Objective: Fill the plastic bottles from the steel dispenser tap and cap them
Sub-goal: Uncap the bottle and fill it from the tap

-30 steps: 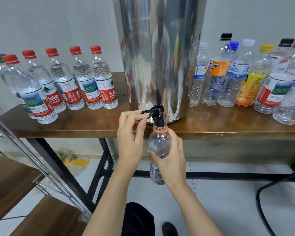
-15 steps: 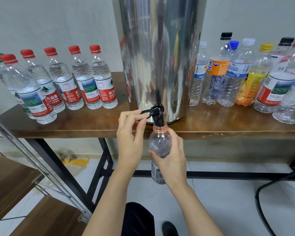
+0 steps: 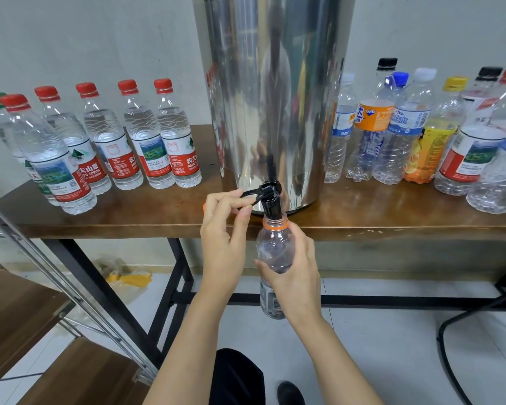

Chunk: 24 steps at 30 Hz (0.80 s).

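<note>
Gripping one bottle [image 3: 275, 252] under tap [image 3: 270, 201] with right hand [image 3: 298, 276], left hand [image 3: 225, 238] pinching lever [image 3: 250, 194], six capped bottles [image 3: 146, 141].

We read 夫山泉 and "SPRING" in white on the red label band of a clear red-capped plastic water bottle [image 3: 82, 159] at the left of the frame. On a like red-capped bottle nearest the centre [image 3: 178, 141] we read 农. At upper right, a black-capped clear bottle's orange label [image 3: 371, 116] reads "FANTA". Finer print escapes us.
</note>
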{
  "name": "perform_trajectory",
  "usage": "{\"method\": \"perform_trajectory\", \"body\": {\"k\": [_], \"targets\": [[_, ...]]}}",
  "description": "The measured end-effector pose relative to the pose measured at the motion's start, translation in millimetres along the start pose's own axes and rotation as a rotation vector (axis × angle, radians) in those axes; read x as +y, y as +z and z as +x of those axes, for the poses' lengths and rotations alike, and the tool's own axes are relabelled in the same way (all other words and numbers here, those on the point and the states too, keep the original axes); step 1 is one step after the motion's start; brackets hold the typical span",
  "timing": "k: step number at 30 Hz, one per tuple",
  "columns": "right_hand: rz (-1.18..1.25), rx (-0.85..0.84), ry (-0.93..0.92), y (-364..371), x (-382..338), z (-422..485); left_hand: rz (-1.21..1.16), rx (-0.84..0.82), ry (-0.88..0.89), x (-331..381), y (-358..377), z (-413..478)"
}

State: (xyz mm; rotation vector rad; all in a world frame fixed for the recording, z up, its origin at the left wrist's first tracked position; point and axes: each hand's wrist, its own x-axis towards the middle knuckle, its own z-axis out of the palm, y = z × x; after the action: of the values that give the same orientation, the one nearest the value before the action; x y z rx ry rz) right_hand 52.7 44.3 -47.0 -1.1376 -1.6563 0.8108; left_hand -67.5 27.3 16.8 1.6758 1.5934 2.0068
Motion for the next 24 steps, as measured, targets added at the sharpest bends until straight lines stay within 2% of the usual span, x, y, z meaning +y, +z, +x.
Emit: {"method": "perform_trajectory", "body": {"k": [24], "targets": [[-0.006,0.006,0.008,1.7,2.5,-0.4,-0.022,-0.009,-0.009,0.0,-0.2,-0.9]]}}
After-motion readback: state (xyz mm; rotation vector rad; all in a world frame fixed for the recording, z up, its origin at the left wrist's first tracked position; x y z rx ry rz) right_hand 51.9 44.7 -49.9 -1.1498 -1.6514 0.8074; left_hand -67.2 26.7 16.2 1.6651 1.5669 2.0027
